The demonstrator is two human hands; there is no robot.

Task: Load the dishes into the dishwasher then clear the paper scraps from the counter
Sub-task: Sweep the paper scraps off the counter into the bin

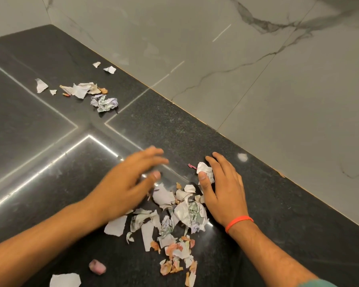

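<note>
Scrap pile [174, 222] lengthwise toward viewer, between left hand [129, 183], right hand [222, 189]

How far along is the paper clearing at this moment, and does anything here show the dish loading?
No dishes or dishwasher are in view, so that step cannot be judged. In hand: the right hand pinches a crumpled white scrap, and the blurred left hand reaches over the near pile of scraps on the dark counter. Left: that pile, the far cluster and a pink wad.
</note>
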